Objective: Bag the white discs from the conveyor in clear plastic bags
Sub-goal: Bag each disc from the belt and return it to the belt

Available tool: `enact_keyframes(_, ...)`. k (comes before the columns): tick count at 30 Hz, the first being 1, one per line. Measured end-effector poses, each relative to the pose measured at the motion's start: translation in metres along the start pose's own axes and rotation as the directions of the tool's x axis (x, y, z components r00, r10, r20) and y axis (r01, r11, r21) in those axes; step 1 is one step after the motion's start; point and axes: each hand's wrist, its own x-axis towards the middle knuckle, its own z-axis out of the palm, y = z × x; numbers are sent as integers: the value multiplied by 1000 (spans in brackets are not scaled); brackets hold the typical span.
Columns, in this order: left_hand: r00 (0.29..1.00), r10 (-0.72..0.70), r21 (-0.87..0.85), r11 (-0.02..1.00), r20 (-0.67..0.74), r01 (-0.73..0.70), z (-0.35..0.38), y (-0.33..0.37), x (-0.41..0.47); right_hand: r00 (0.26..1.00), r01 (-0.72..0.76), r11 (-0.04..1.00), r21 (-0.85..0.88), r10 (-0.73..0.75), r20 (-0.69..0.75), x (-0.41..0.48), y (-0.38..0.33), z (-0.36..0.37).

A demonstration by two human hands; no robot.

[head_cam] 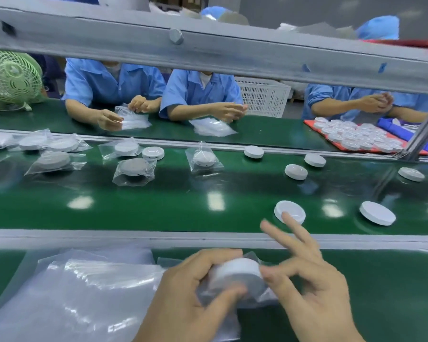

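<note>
In hand: white disc (237, 272) sat partly inside clear bag (257, 298), at near bench.
Left hand (190, 292): fingers clamped on bag and disc.
Right hand (314, 292): fingers splayed, thumb at disc edge.
Done: several bagged discs (134, 169) lay on conveyor (158, 208).
Outstanding: loose discs (377, 213) remained unbagged.

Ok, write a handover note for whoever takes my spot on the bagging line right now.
Left hand grips a white disc partly inside a clear bag.
Right hand is open, thumb pushing on that disc.
Spare bags lie stacked at the left.
Done: several bagged discs lie on the conveyor.
Left: finish this one, then bag the loose discs on the conveyor's right side.
</note>
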Motion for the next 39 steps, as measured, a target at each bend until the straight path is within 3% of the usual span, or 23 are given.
enact_keyframes(2, 982, -67, -130, 990, -176, 44, 7, 3, 8, 953, -263, 948, 178, 227, 202, 9, -2, 2)
enact_keyframes(3, 968, -132, -231, 970, -214, 82, 10, 3, 14, 921, -315, 936, 160, 260, 290, 14, 0, 3)
enact_keyframes(6, 964, -185, -314, 942, -193, 118, 8, 7, 27, 906, -221, 973, -62, 229, 355, 35, 5, 10)
enact_keyframes(10, 989, -123, -169, 980, -87, 107, -3, 5, 40, 909, -237, 969, -65, 245, 337, 84, 17, 21)
enact_keyframes(14, 992, -98, -68, 993, -77, 93, -11, 9, 51, 888, -185, 969, -164, 236, 395, 115, 31, 41)
enact_keyframes(17, 997, -13, 166, 986, -82, 26, -20, 6, 42, 905, -349, 911, -220, 388, 173, 148, 52, 53)
enact_keyframes(19, 997, 71, 398, 915, 11, -70, -21, -1, 33, 819, -560, 809, -179, 573, 25, 178, 73, 60)
enact_keyframes(21, 980, 42, 531, 836, 192, -140, -22, -4, 31, 694, -719, 693, -57, 720, -7, 201, 95, 67)
enact_keyframes(24, 855, -72, 625, 714, 513, -315, -16, -10, 21, 595, -802, 591, 89, 803, 35, 215, 127, 77)
enact_keyframes(25, 836, -87, 631, 700, 542, -335, -14, -13, 21, 585, -810, 580, 79, 810, 45, 218, 135, 80)
enact_keyframes(27, 783, -145, 508, 827, 605, -240, -25, -14, 23, 569, -821, 567, 68, 822, 22, 220, 146, 82)
enact_keyframes(28, 779, -61, 381, 894, 624, -236, -33, -25, 12, 566, -821, 562, 103, 825, 11, 221, 149, 82)
enact_keyframes(29, 681, -101, 282, 946, 725, -160, -35, -30, 7, 560, -822, 554, 134, 828, 13, 221, 152, 81)
enact_keyframes(30, 649, -125, 207, 977, 750, -51, -32, -30, 6, 556, -825, 548, 133, 831, 25, 221, 155, 80)
enact_keyframes(31, 625, -84, 164, 984, 776, -70, -31, -31, 6, 552, -832, 546, 95, 833, 41, 220, 156, 80)
enact_keyframes(33, 778, -28, 216, 966, 627, -139, -29, -39, 3, 596, -793, 599, -108, 800, 66, 218, 156, 80)
enact_keyframes(35, 819, -161, 448, 885, 550, -127, -18, -29, 9, 721, -574, 685, -449, 683, 120, 215, 144, 76)
enact_keyframes(36, 851, -146, 498, 854, 505, -149, -16, -25, 5, 770, -435, 706, -559, 614, 176, 210, 136, 72)
enact_keyframes(37, 890, -39, 536, 811, 454, -237, -19, -26, 3, 787, -312, 711, -630, 565, 248, 202, 128, 66)
enact_keyframes(39, 920, 1, 573, 782, 392, -244, -19, -24, 2, 754, -43, 659, -751, 515, 408, 178, 115, 48)
